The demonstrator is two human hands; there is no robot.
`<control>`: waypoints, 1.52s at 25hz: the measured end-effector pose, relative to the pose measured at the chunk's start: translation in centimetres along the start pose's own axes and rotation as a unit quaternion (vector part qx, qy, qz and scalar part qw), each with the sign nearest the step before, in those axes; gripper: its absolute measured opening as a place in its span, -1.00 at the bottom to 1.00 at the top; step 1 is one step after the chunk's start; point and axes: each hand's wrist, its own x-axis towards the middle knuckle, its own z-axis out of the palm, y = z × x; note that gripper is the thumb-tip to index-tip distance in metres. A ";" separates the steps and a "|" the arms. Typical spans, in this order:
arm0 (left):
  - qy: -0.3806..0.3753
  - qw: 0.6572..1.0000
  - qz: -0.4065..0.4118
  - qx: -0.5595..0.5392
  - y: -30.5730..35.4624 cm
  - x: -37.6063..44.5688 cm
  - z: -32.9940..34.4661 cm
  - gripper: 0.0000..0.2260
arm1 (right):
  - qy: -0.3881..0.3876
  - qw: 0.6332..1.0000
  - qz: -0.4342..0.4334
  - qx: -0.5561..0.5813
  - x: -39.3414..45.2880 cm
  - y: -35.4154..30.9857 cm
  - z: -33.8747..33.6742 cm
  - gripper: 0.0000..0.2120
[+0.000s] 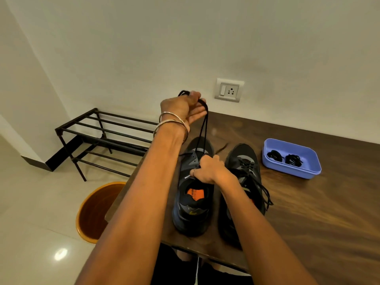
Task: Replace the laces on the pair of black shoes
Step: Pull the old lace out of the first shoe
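left hand [186, 105]: we're up high, pinching the old lace [202, 130], pulled taut
right hand [207, 169]: gripping the left shoe's [192, 204] tongue, pinning it on the desk [308, 212]
new laces [284, 157]: coiled in the tray [273, 161]
risk: lace snags an eyelet, we yank, shoe jumps off the desk edge

Shoes: two, both black, side by side on the table [308, 202], a left shoe [192, 202] and a right shoe [244, 161].

Hands: two, a left hand [185, 108] and a right hand [207, 169].

Bangles [174, 122]: two, on the left wrist.

Lace [202, 130] held up by the left hand: one, in two strands.

Tray [287, 173]: one, blue.

Lace bundles [284, 158] in the tray: two.

Rack [102, 136]: one, with two tiers of bars.

Bin [90, 212]: one, orange.

Socket plate [229, 90]: one, with one switch.
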 end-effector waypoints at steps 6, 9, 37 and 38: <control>-0.136 0.953 0.040 -0.268 6.2 -4.5 1.7 -0.87 | -0.016 1.000 0.006 0.017 -0.1 -0.3 -0.2 -0.73; -0.134 0.921 0.025 -0.365 6.1 -4.5 1.0 -0.89 | -0.012 1.000 0.000 0.019 0.2 0.1 -0.1 -0.71; 0.004 0.920 -0.076 0.385 -8.1 0.6 -7.5 -0.88 | 0.266 0.958 -0.092 -0.053 4.7 0.7 -0.1 -0.87; -0.008 0.920 -0.073 0.384 -8.5 0.7 -7.4 -0.87 | 0.262 0.959 -0.093 -0.053 4.7 0.8 -0.1 -0.84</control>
